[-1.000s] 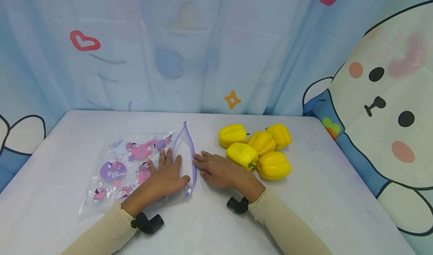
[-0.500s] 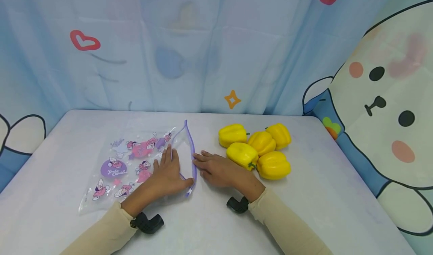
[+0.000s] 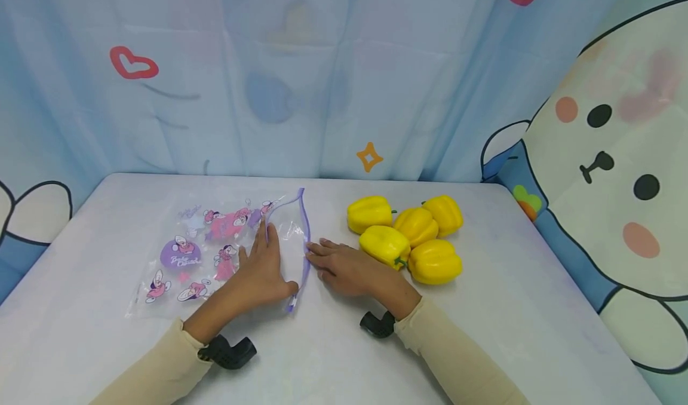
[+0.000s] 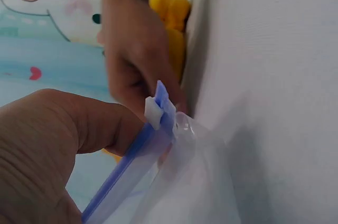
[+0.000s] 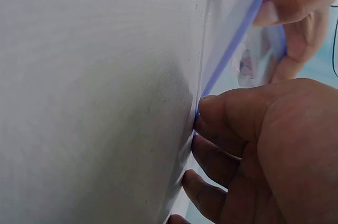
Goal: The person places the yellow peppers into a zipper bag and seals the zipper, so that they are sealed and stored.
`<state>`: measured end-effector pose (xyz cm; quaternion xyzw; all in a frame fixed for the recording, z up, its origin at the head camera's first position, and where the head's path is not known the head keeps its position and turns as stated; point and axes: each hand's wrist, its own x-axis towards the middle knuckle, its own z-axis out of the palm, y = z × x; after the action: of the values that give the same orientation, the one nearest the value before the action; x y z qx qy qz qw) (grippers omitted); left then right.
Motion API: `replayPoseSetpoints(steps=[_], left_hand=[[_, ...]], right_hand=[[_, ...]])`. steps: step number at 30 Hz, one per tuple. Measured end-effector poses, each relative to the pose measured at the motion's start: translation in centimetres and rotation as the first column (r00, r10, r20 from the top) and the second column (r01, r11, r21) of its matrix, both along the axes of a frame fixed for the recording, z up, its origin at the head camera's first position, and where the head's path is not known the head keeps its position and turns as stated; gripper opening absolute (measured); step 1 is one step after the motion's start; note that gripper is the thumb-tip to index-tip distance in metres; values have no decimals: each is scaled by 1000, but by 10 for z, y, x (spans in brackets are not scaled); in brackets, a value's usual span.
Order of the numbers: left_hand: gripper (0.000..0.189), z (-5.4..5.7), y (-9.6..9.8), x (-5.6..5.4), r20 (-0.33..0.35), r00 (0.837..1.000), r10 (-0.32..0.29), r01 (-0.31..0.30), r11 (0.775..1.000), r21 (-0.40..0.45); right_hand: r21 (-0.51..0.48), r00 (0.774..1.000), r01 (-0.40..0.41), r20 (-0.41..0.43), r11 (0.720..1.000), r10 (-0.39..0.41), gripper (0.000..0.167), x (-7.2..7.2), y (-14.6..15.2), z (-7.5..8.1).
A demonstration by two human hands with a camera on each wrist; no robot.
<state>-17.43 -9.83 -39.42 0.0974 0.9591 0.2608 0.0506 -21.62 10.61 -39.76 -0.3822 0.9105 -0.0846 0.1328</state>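
A clear zip bag [image 3: 183, 279] with pink and purple cartoon prints lies on the table's left half, its purple-edged mouth facing right and gaping. At that mouth my left hand [image 3: 258, 273] spreads its thumb and long fingers along the raised lip. In the left wrist view the thumb lies against the purple strip [image 4: 119, 174], close to the white slider [image 4: 153, 112]. My right hand [image 3: 349, 270] lies low across from it, fingertips pressing the other lip to the table. The right wrist view shows those fingertips [image 5: 206, 106] right at the strip's edge, down on the white cloth.
Several yellow bell peppers [image 3: 432, 263] sit clustered just beyond and right of my right hand. A white cloth covers the table [image 3: 516, 309]. Behind hangs a pale blue printed curtain [image 3: 322, 94]. Black wrist cameras [image 3: 228, 352] jut out under both wrists.
My left hand has shifted slightly left and away from me, drawing the bag's upper lip with it, so the mouth gapes wider. The right hand and the peppers stay put.
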Motion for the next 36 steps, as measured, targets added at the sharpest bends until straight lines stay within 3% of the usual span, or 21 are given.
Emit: replayPoseSetpoints(steps=[5, 9, 16, 19, 26, 32, 36], left_hand=[[120, 10, -9, -1, -57, 998, 4, -2, 999, 40], [121, 12, -14, -2, -114, 993, 17, -9, 998, 70], [126, 5, -15, -3, -62, 998, -15, 19, 997, 74], [127, 5, -16, -4, -72, 997, -20, 26, 997, 79], [126, 10, -20, -3, -129, 990, -59, 66, 996, 55], [127, 17, -21, -1, -130, 987, -95, 98, 995, 18], [127, 22, -23, 0, -119, 987, -111, 115, 993, 31]], right_hand=[[31, 1000, 19, 2, 999, -19, 52, 0, -1, 1], [54, 1000, 22, -1, 998, -22, 53, 1, -1, 2], [75, 1000, 22, 2, 997, -22, 56, 3, -3, 3], [64, 1000, 25, 4, 998, -25, 57, 3, -3, 3], [-34, 998, 64, 4, 997, -64, 58, 1, -3, 9], [-146, 996, 88, 7, 985, -88, 48, -1, 3, 23], [-226, 993, 93, -49, 970, -107, 42, -4, 12, 28]])
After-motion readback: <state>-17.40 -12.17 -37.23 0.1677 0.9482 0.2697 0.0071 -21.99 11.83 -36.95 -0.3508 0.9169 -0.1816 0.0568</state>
